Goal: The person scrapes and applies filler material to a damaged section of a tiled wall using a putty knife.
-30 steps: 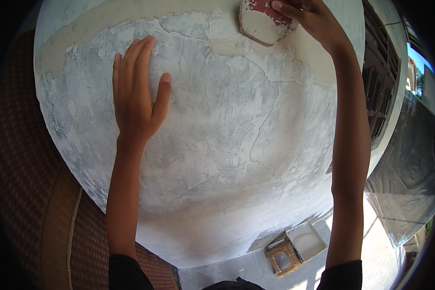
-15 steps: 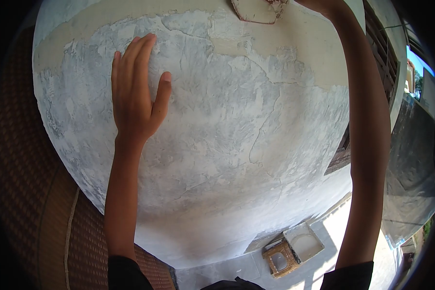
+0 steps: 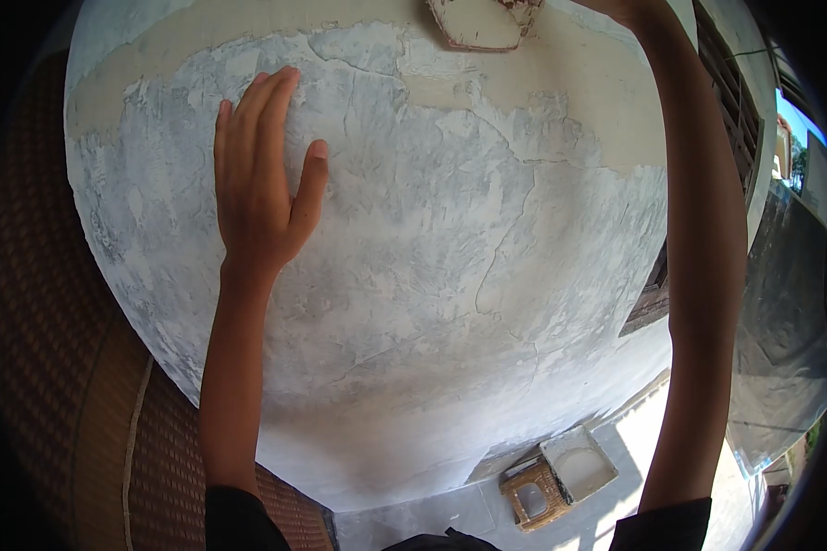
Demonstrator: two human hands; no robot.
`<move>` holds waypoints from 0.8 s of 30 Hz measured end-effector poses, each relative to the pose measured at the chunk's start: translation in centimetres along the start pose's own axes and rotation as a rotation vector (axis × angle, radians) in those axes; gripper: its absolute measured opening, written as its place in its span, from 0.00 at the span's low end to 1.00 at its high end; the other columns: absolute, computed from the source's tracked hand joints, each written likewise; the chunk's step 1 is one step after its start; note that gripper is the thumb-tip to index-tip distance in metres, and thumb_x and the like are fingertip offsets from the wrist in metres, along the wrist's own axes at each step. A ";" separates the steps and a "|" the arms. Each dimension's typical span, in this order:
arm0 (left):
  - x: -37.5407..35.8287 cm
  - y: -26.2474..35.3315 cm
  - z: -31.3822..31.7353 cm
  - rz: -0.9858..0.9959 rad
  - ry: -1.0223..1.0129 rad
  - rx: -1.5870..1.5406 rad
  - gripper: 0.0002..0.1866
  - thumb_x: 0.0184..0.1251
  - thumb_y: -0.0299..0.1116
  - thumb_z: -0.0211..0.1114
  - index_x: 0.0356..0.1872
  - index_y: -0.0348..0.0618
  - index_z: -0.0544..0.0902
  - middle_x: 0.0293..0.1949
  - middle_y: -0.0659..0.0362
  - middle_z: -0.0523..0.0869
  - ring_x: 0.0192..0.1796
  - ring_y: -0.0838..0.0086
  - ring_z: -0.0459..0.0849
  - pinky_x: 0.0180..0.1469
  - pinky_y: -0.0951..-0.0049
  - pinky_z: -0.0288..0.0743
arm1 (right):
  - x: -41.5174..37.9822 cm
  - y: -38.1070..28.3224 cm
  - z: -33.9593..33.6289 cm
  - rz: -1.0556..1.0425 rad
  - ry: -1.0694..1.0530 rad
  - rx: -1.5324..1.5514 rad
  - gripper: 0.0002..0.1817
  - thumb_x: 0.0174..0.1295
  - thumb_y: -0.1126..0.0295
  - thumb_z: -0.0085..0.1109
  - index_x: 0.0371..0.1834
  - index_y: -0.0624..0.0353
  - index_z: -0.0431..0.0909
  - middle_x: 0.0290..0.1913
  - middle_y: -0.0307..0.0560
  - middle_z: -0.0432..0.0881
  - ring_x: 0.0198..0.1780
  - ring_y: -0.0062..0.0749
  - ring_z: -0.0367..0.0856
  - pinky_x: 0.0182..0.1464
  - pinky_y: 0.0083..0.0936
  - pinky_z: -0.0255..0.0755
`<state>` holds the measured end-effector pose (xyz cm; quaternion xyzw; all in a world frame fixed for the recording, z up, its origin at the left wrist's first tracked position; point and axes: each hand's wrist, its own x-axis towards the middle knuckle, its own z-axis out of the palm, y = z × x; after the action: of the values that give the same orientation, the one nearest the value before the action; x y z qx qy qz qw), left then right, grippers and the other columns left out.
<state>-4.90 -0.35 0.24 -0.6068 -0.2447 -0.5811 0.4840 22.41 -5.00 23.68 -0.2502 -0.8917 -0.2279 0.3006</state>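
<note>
Fingers outstretched, my left hand point(image 3: 265, 174) lies against or just over the rough, patchy plastered wall point(image 3: 413, 211); it holds nothing. At the top edge of the view, my right hand point(image 3: 617, 9) shows only in part, its fingers cut off by the frame. Beside it a flat trowel point(image 3: 482, 23), smeared with pale plaster and reddish-brown along its edges, is up against the wall; its handle is out of view. As nothing else supports the trowel, my right hand appears to hold it. Cream plaster covers the upper wall, over a grey-white layer below.
On the floor below stand a brown woven-look stool point(image 3: 533, 496) and a whitish square tray point(image 3: 581, 466) next to it. A woven brown panel point(image 3: 55, 303) borders the wall at left. Dark window slats point(image 3: 730, 83) and a hanging plastic sheet point(image 3: 781, 312) are at right.
The trowel has shifted slightly left and down on the wall and tilted a little. My left hand keeps its place on the wall.
</note>
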 end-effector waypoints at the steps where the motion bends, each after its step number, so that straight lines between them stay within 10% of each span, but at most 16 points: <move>1: 0.0 0.0 0.0 0.009 0.003 0.002 0.28 0.73 0.38 0.56 0.72 0.41 0.70 0.69 0.51 0.76 0.75 0.55 0.70 0.77 0.42 0.53 | -0.2 -1.0 0.1 0.024 -0.113 -0.026 0.23 0.68 0.73 0.63 0.66 0.52 0.80 0.56 0.44 0.87 0.53 0.30 0.84 0.61 0.29 0.78; 24: -0.1 -0.1 0.2 -0.007 -0.015 -0.034 0.27 0.78 0.41 0.52 0.74 0.43 0.68 0.72 0.52 0.73 0.77 0.55 0.66 0.79 0.40 0.46 | 0.2 -0.6 -0.1 0.034 0.057 0.073 0.22 0.67 0.71 0.64 0.65 0.54 0.81 0.54 0.45 0.88 0.52 0.31 0.85 0.60 0.31 0.79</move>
<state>-4.92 -0.13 0.20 -0.6184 -0.2407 -0.5823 0.4697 21.94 -5.44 23.72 -0.2476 -0.8861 -0.1972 0.3385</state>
